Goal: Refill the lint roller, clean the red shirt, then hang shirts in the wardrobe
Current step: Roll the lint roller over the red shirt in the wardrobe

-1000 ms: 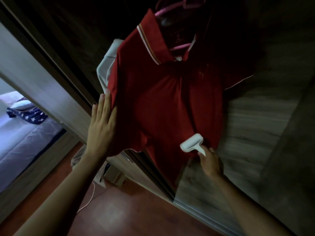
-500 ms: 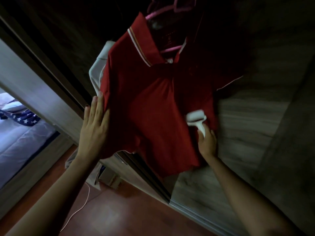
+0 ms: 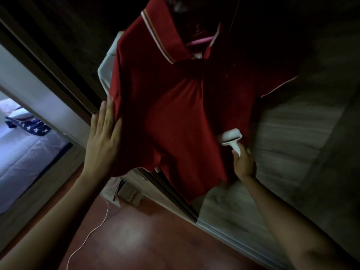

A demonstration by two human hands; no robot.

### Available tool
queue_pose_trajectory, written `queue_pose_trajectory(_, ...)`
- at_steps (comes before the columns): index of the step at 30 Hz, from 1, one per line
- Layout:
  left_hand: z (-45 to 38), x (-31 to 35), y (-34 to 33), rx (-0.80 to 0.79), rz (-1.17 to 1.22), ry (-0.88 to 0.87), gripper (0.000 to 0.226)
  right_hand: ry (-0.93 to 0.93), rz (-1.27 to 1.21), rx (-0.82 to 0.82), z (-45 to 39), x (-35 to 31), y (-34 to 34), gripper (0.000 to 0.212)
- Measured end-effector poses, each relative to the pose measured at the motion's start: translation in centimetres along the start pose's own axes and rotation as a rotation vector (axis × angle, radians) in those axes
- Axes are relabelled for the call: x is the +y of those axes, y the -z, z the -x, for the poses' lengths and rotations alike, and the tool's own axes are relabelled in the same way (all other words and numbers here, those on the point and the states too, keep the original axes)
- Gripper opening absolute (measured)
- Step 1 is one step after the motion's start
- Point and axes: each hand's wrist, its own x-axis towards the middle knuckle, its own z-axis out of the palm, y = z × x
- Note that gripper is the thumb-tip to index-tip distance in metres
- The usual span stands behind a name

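a: far left?
b: bed (image 3: 29, 152) through a doorway, with a star-print cloth (image 3: 33, 128) lying on it. pale door frame (image 3: 39, 98) just beside, running slantwise.

a: lower down?
b: reddish floor (image 3: 146, 240), thin white cable (image 3: 91, 230) trailing across it.

a: left hand?
b: left hand (image 3: 103, 141) flat on the left edge of the shirt (image 3: 175, 114), fingers straight and close together, pressing the cloth, pinching nothing. thumb side hidden under the fabric.

a: behind that edge?
b: white garment (image 3: 107, 69) peeking out, mostly covered by the red one.

a: the shirt itself?
b: red polo, in the middle, hanging in front of the dark wardrobe opening. collar with a pale stripe up top, pink hanger (image 3: 198, 40) showing inside the neck. hem loose near the sliding-door track (image 3: 175, 193). small cardboard box (image 3: 129, 193) on the floor below the hem.

a: roller?
b: white roller (image 3: 230, 136) touching the lower right front of the shirt, head tilted, handle pointing down to the right.

a: right hand?
b: right hand (image 3: 244, 162) wrapped round the handle, fingers curled tight on it, just below the head.

a: further right?
b: grey wood-grain door (image 3: 292, 143) beside the shirt's right sleeve, dim and blurred toward the edge.
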Motion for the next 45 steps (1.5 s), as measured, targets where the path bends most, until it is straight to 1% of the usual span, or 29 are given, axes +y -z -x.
queue_pose_trajectory(2, 0.1, 0.0, 0.0, 0.001, 0.012, 0.002, 0.054, -0.067, 0.045, -0.136, 0.0, 1.9, -0.7, 0.042)
queue_pose_trajectory(4, 0.1, -0.1, 0.0, 0.001, 0.014, 0.004, 0.059, -0.146, 0.086, -0.241, 0.8, 4.2, -1.2, 0.043)
queue_pose_trajectory(6, 0.1, -0.1, 0.1, 0.0, 0.041, 0.002, 0.064, -0.205, 0.126, -0.27, 2.4, 6.1, -1.6, 0.043)
queue_pose_trajectory(7, 0.1, 0.0, 0.0, 0.005, 0.051, -0.007, 0.063, -0.223, 0.136, -0.258, 3.2, 6.8, -1.7, 0.043)
queue_pose_trajectory(9, 0.3, -0.2, -0.4, 0.023, 0.049, -0.042, 0.054, -0.252, 0.136, -0.212, 4.8, 7.3, -1.6, 0.043)
queue_pose_trajectory(10, 0.4, -0.3, -0.8, 0.027, 0.029, -0.04, 0.058, -0.26, 0.135, -0.191, 5.3, 7.1, -1.5, 0.043)
queue_pose_trajectory(12, 0.5, -0.4, -1.3, 0.007, 0.01, -0.016, 0.086, -0.262, 0.124, -0.151, 6.2, 6.3, -0.9, 0.038)
queue_pose_trajectory(13, 0.4, -0.1, -1.4, 0.009, 0.02, -0.012, 0.093, -0.255, 0.12, -0.129, 6.5, 5.8, -0.6, 0.037)
queue_pose_trajectory(16, 0.5, 1.0, -1.3, 0.033, 0.082, -0.048, 0.091, -0.227, 0.078, -0.052, 7.3, 3.9, 0.8, 0.034)
queue_pose_trajectory(19, 0.8, 1.3, -1.6, 0.066, 0.128, -0.092, 0.095, -0.149, 0.019, 0.036, 7.8, 1.6, 2.1, 0.029)
queue_pose_trajectory(20, 0.9, 1.3, -1.9, 0.087, 0.142, -0.107, 0.097, -0.133, 0.003, 0.066, 8.1, 0.6, 2.6, 0.029)
queue_pose_trajectory(22, 1.2, 1.5, -2.1, 0.097, 0.197, -0.131, 0.111, -0.093, -0.036, 0.12, 8.9, -1.6, 3.7, 0.029)
queue_pose_trajectory(23, 1.2, 1.9, -2.0, 0.102, 0.239, -0.149, 0.112, -0.065, -0.051, 0.142, 9.4, -2.6, 4.2, 0.028)
queue_pose_trajectory(25, 1.3, 2.3, -2.0, 0.124, 0.326, -0.184, 0.105, -0.018, -0.067, 0.176, 10.7, -4.7, 5.3, 0.028)
queue_pose_trajectory(28, 1.7, 2.4, -2.0, 0.074, 0.448, -0.194, 0.12, 0.036, -0.057, 0.248, 13.5, -8.0, 7.3, 0.027)
queue_pose_trajectory(31, 2.4, 2.8, -1.8, 0.103, 0.651, -0.195, 0.1, 0.046, -0.088, 0.321, 17.1, -11.2, 9.4, 0.024)
queue_pose_trajectory(34, 2.9, 3.6, -1.3, 0.131, 0.785, -0.249, 0.092, 0.056, -0.082, 0.432, 20.9, -13.6, 11.5, 0.022)
queue_pose_trajectory(35, 3.1, 4.0, -1.1, 0.144, 0.798, -0.248, 0.09, 0.067, -0.068, 0.473, 22.2, -14.4, 12.4, 0.021)
queue_pose_trajectory(37, 3.5, 5.4, -0.5, 0.148, 0.826, -0.214, 0.094, 0.091, -0.044, 0.555, 25.1, -15.5, 14.1, 0.021)
queue_pose_trajectory(38, 3.5, 6.0, -0.4, 0.147, 0.838, -0.201, 0.092, 0.097, -0.044, 0.585, 25.9, -15.8, 14.5, 0.022)
queue_pose_trajectory(40, 5.3, 7.7, 2.0, 0.153, 0.893, -0.297, 0.075, 0.067, -0.066, 0.685, 30.5, -16.7, 15.8, 0.021)
queue_pose_trajectory(42, 5.9, 9.5, 2.6, 0.151, 0.875, -0.337, 0.057, 0.061, -0.076, 0.706, 32.5, -16.7, 16.5, 0.018)
queue_pose_trajectory(45, 7.4, 12.7, 5.7, 0.173, 0.926, -0.432, 0.044, -0.02, -0.033, 0.792, 37.5, -15.8, 18.6, 0.025)
